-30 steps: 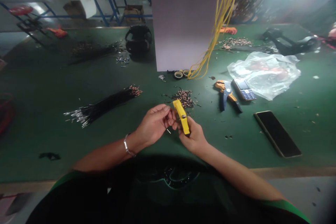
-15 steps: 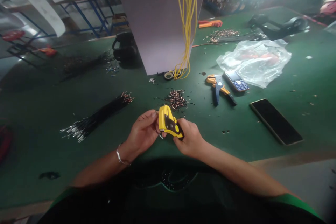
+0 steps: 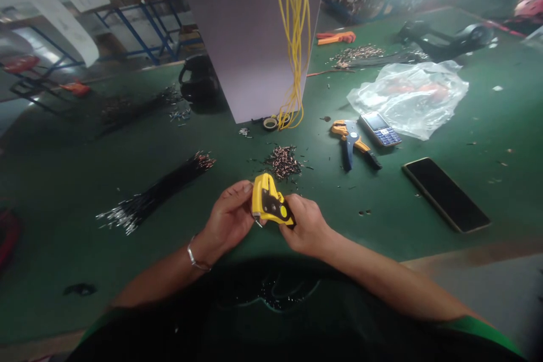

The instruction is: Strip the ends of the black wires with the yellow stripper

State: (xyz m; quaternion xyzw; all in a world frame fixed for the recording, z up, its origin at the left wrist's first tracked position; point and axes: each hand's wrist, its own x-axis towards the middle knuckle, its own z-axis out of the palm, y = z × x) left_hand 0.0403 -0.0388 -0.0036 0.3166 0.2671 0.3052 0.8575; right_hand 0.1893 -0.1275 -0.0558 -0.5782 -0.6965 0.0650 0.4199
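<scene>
My right hand is wrapped round the black handles of a yellow wire stripper, its head turned to the left. At that head, my left hand pinches a short wire; most of it is hidden by the fingers and the tool, and only a silvery end shows below the jaws. Just beyond the tool lies a pile of copper-tipped black wire scraps. To the left of my hands rests a bundle of black wires, with bare copper at one end and silvery terminals at the other.
A yellow-and-blue wire stripper, a keypad phone, a smartphone and a crumpled plastic bag lie on the right. Yellow wires hang before a pale panel. A black mug stands behind.
The yellow wire stripper has shifted slightly left and tilted, against the left fingers. The silvery wire end now sits closer to its jaws. The view has moved slightly.
</scene>
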